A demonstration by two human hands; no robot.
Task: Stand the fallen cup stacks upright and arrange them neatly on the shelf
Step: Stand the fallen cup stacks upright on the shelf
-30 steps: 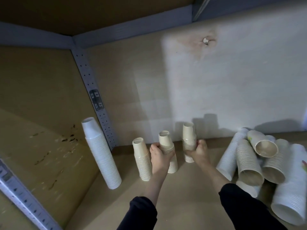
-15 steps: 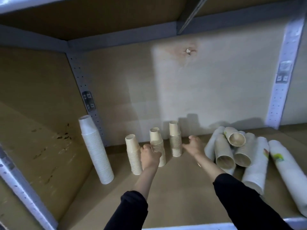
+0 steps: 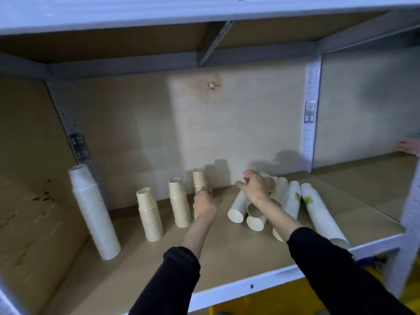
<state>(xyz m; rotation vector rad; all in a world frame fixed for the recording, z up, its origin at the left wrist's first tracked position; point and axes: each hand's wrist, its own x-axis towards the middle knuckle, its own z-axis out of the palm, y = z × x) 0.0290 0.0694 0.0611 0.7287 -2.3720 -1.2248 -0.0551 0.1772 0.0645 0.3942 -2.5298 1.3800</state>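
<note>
Reaching across the shelf [image 3: 227, 248], the left hand [image 3: 205, 204] sat at centre frame in front of the lower part of the rear tan stack [image 3: 198, 179]. Its fingers were curled at the cups, but the hand hid the contact, so a real grip could not be told. That stack stood upright near the back wall. Left of it and nearer the camera stood the middle tan stack [image 3: 179, 201] and the front tan stack [image 3: 148, 214], both upright and apart from each other. Further left, the tall white stack [image 3: 93, 212] stood with a slight lean.

Right of centre, the right hand [image 3: 254, 187] hung over the fallen pile [image 3: 281, 194], fingers loosely spread and closed on nothing visible. Beneath it, a short white stack [image 3: 237, 209] and a tan fallen stack [image 3: 256, 219] lay with their open mouths toward the camera. The long printed stack [image 3: 318, 212] lay on its side at the pile's right edge, reaching to the shelf's front lip.
</note>
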